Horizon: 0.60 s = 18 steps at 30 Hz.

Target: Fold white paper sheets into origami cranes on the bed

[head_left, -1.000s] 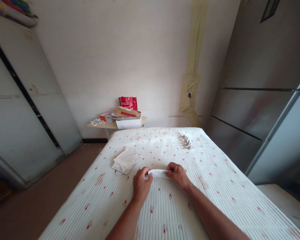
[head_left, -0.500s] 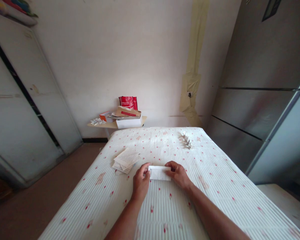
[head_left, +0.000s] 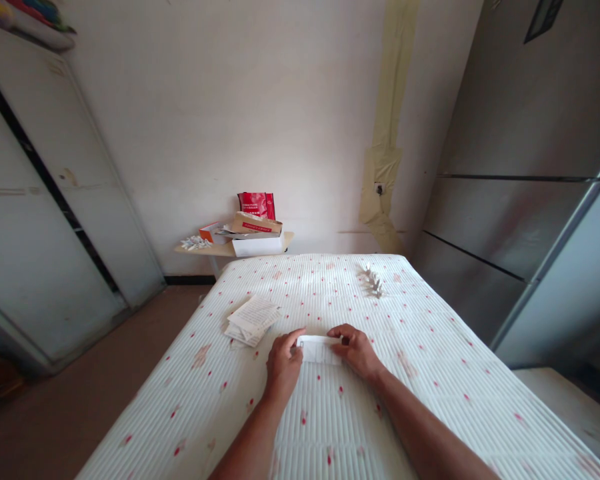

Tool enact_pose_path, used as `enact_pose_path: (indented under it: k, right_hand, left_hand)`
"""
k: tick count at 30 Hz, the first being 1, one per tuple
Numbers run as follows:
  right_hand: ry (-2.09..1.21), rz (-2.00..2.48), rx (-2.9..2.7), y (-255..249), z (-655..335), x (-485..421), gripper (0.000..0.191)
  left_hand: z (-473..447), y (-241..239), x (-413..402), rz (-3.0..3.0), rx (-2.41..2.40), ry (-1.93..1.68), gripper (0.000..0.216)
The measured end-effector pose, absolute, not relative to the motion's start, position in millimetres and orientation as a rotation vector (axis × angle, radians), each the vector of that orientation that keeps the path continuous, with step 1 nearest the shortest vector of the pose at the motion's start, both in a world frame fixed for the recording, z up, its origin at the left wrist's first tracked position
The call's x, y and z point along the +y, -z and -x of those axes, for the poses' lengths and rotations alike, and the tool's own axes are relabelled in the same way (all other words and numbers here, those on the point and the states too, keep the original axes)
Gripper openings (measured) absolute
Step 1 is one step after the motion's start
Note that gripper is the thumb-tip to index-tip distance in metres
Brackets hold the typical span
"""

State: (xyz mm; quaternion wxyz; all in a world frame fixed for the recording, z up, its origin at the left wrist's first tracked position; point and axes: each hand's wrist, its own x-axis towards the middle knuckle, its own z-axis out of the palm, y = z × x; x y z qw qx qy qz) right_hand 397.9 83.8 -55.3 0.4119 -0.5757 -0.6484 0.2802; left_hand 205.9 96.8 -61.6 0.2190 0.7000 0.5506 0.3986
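Note:
A small white slip of paper (head_left: 318,349) lies on the white bedcover with red specks (head_left: 430,373), held at both ends. My left hand (head_left: 283,363) pinches its left end and my right hand (head_left: 356,349) pinches its right end. A loose stack of printed paper sheets (head_left: 253,320) rests on the bed just left of my left hand. A small pile of folded white paper pieces (head_left: 371,281) sits farther back, towards the bed's far right.
A low wooden side table (head_left: 220,251) beyond the bed carries a white box (head_left: 258,246), a red packet (head_left: 256,204) and more folded paper pieces (head_left: 195,243). Grey cabinets stand on the left (head_left: 40,253) and right (head_left: 525,220). Brown floor (head_left: 105,387) runs along the bed's left.
The paper slip showed narrow a second ago, then opened out wider between my hands. Both hands have shifted slightly away from me and kept their grip.

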Motion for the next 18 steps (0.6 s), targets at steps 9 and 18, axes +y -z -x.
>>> enact_pose_path:
  k: [9,18]
  right_hand:
    - [-0.623,1.357,-1.689,53.3,-395.8,81.9,0.021]
    - [-0.375,1.136,-1.709,52.2,-396.6,83.4,0.010]
  left_hand:
    - [-206.0,61.3,96.5,-1.989,1.486,-1.105,0.042]
    - [-205.7,63.8,97.2,-2.024,1.292,-1.371,0.037]
